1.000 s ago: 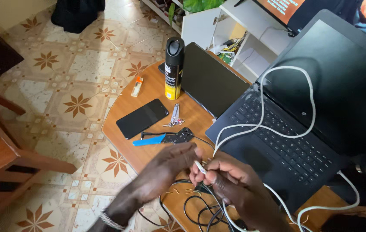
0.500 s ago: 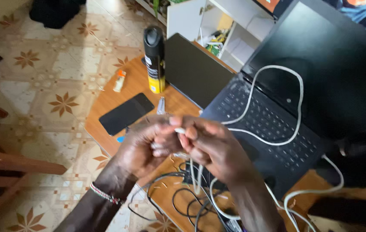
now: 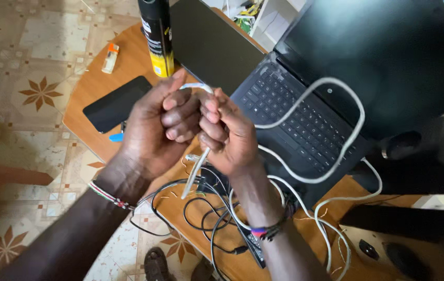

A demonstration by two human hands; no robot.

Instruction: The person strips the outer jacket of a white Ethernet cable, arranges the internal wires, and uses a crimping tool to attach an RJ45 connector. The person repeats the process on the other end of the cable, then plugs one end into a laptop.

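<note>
Left hand (image 3: 154, 127) closed in a fist around the white cable (image 3: 305, 130), right hand (image 3: 227, 132) curled tight on the same cable just beside it, knuckles touching above the wooden table (image 3: 97, 88). Cable end poking out between the two fists, the rest looping over the laptop (image 3: 305, 119) keyboard and down among black wires (image 3: 196, 208). Risk, as a judgement: too hard a pull or bend kinking the cable or dragging the loop across the keys. Beyond: phone (image 3: 115, 104), spray can (image 3: 157, 36), lighter (image 3: 110, 57). Cable tip mostly hidden by fingers; blue tool (image 3: 116, 137) barely visible; can top cut off.
</note>
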